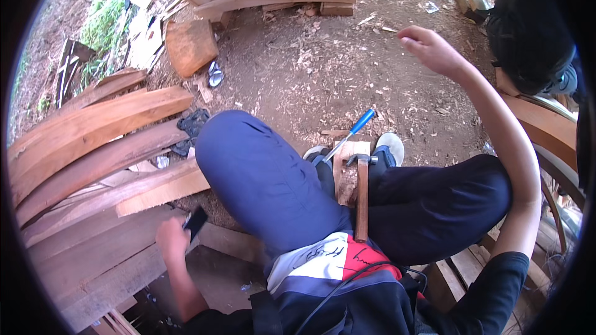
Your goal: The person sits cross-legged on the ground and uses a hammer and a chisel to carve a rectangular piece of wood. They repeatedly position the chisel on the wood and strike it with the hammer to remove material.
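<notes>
Within left fingers (pixel 178 228): dark flat object (pixel 197 221).

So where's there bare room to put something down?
The widest patch is the chip-strewn ground between the wooden frame and the shoes; the right hand appears over its right side. Between the legs it's crowded with hammer and blue-handled tool; at left, with planks and the left hand holding a dark object.

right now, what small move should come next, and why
Perhaps bring the right hand to the claw hammer: that hand looks empty, the hammer's handle points toward the body, and the left hand seems occupied by a dark flat object.
</notes>
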`<state>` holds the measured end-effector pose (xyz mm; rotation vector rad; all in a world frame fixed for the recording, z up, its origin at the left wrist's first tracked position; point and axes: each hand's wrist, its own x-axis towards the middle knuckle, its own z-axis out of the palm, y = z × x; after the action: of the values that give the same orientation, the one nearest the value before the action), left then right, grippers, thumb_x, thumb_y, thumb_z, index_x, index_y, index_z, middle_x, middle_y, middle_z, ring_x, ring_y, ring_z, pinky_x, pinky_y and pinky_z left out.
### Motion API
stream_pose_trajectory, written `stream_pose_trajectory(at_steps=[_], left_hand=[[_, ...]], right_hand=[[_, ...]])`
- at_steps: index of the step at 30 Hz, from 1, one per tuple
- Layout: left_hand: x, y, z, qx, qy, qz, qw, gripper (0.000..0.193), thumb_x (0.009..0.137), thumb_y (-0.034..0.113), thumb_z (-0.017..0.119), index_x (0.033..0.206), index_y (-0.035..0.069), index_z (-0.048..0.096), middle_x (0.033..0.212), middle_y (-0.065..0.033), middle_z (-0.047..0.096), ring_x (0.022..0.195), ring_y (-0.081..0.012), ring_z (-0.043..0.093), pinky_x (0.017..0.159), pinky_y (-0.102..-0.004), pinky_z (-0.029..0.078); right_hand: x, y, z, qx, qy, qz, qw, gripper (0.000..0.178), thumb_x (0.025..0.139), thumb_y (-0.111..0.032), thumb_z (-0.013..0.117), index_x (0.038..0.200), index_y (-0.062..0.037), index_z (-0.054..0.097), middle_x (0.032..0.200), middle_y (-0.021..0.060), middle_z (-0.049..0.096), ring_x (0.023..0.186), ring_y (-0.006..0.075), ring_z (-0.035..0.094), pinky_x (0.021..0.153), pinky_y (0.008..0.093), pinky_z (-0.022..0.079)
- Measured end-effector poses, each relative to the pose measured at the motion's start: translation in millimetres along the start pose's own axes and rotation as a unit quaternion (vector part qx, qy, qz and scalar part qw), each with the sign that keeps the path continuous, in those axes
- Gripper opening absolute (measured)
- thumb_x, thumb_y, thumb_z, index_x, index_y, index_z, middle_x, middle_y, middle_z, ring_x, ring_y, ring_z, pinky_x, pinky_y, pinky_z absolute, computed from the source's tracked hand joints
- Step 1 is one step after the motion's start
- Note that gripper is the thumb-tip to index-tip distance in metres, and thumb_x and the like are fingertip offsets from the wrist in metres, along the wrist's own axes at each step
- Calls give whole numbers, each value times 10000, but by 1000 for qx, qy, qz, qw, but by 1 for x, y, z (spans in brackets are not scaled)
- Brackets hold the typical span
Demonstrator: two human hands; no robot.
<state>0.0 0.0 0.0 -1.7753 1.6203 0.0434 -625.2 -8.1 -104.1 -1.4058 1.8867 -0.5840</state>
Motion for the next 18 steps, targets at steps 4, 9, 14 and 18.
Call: stream_pose_trajectory(at_steps=[4,9,14,18], left_hand=[[44,-61,87,72,-101,-82,989,220,800,116,646,987,40,733,1009,-192,703,1003,-335,678,851,-441,549],[95,-113,116,67,-14,-143,987,245,865,130,587,1046,25,713,1096,-205,684,1044,-349,663,866,-447,544],[176,-107,117,-71,99,-227,966,378,913,246,546,1230,50,606,1285,-216,592,1151,-369,603,938,-457,510],[210,-229,191,-94,291,-121,944,422,954,303,509,1322,99,541,1358,-174,553,1144,-353,608,930,-470,513]], right_hand=[[-12,-15,-11,-39,-31,-3,999,360,996,-244,507,1243,6,586,1198,173,641,1135,272,606,994,391,477],[-12,-2,-3,-27,-51,0,998,379,987,-256,519,1264,-4,575,1205,166,640,1125,260,610,990,380,472],[-28,18,-21,-31,-18,50,998,374,987,-253,526,1263,-4,571,1179,160,647,1116,247,609,982,372,466],[-15,26,-15,-4,-47,41,998,367,990,-258,525,1252,-5,575,1146,155,651,1093,240,610,965,363,469]])
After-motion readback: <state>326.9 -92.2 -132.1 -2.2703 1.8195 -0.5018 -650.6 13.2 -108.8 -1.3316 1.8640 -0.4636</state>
